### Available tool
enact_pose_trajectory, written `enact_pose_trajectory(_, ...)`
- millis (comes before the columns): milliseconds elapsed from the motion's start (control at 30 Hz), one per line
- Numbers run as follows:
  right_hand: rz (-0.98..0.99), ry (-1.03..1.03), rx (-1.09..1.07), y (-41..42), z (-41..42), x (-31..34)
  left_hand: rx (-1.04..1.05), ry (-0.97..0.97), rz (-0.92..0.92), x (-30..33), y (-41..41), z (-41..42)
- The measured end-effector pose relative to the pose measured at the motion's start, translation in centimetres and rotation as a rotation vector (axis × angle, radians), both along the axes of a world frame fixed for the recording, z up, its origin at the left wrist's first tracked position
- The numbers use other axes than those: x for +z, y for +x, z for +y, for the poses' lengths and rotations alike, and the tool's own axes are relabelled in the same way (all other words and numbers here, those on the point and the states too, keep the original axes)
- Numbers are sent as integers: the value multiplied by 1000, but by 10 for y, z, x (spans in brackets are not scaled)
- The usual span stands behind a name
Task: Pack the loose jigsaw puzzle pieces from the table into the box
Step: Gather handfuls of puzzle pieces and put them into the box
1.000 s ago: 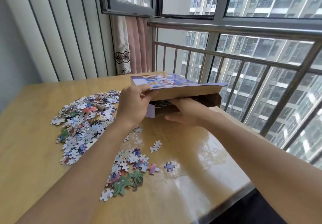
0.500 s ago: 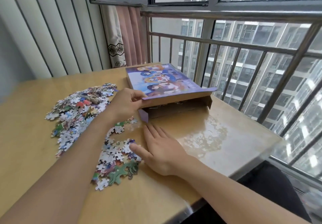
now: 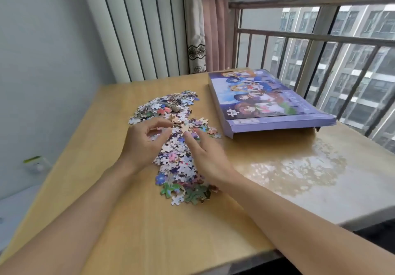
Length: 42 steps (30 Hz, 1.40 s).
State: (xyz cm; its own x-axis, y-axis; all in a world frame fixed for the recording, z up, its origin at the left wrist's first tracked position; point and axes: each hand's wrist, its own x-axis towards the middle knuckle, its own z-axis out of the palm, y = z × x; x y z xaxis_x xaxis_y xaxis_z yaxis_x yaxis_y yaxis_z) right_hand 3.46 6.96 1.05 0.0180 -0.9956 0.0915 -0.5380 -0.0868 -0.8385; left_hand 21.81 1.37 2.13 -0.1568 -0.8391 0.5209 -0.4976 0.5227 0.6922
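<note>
With the left hand [image 3: 143, 144] curled but empty and the right hand [image 3: 205, 155] flat, both fingers on the jigsaw pieces [image 3: 177, 159], cup them together toward the box [image 3: 267, 101] beyond the right fingers.

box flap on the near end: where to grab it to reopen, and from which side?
Grip the purple flap along the box's near short end, probably at its left corner, which juts past the brown base and looks easiest to get fingers under. Come from the near side and lift up and away. The left hand and right hand are both at the puzzle pieces, beside that corner.
</note>
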Motion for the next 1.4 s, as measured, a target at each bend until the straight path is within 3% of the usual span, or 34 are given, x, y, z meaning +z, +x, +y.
enact_pose_trajectory(67,-26,-82,-12,1,-14,10,69,-24,26,-7,15,0)
enact_pose_trajectory(167,187,-123,-47,3,-55,30,209,-86,-39,-12,28,-16)
enact_pose_trajectory(233,272,13,-31,3,-82,43,332,-49,-109,-15,29,-28)
enact_pose_trajectory(333,358,247,8,9,-111,56,468,218,-230,-22,30,-42)
enact_pose_trajectory(400,436,310,46,18,-126,56,463,299,-265,-28,33,-45)
enact_pose_trajectory(600,598,340,101,42,-133,60,216,264,-283,-21,26,-42)
enact_pose_trajectory(733,402,419,90,43,-127,59,175,331,-187,-18,21,-38)
enact_pose_trajectory(900,76,431,79,38,-122,50,111,381,91,-16,13,-37)
enact_pose_trajectory(1033,-7,438,45,33,-118,41,123,319,311,-20,5,-32)
enact_pose_trajectory(1200,-287,470,44,32,-113,36,89,183,449,-19,-3,-25)
enact_pose_trajectory(1400,-442,443,-2,24,-107,36,42,173,505,-19,0,-25)
